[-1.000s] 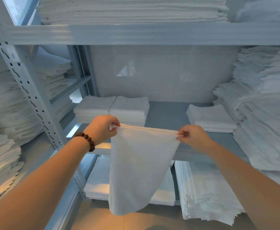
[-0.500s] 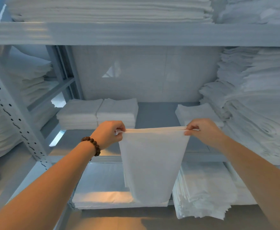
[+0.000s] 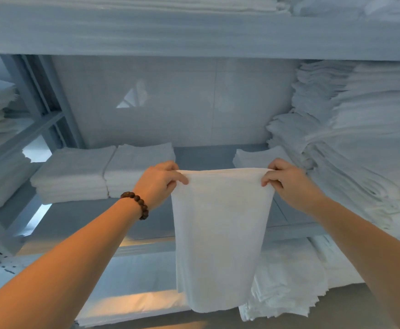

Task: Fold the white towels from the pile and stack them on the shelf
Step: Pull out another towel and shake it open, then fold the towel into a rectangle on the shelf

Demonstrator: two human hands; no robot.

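The white towel (image 3: 220,233) hangs in the air in front of the middle shelf (image 3: 80,219), its top edge stretched level between the two hands and its lower end drooping below the shelf's front lip. The left hand (image 3: 158,184) pinches the top left corner with curled fingers and thumb; the right hand (image 3: 287,184) grips the top right corner the same way. A dark bead bracelet (image 3: 136,204) sits on the left wrist. Behind the left hand, two neat folded stacks (image 3: 75,176) lie on the shelf (side by side, touching), and a lower folded stack (image 3: 258,157) lies behind the right hand. A tall, ragged pile (image 3: 365,150) of white towels fills the shelf's right end.
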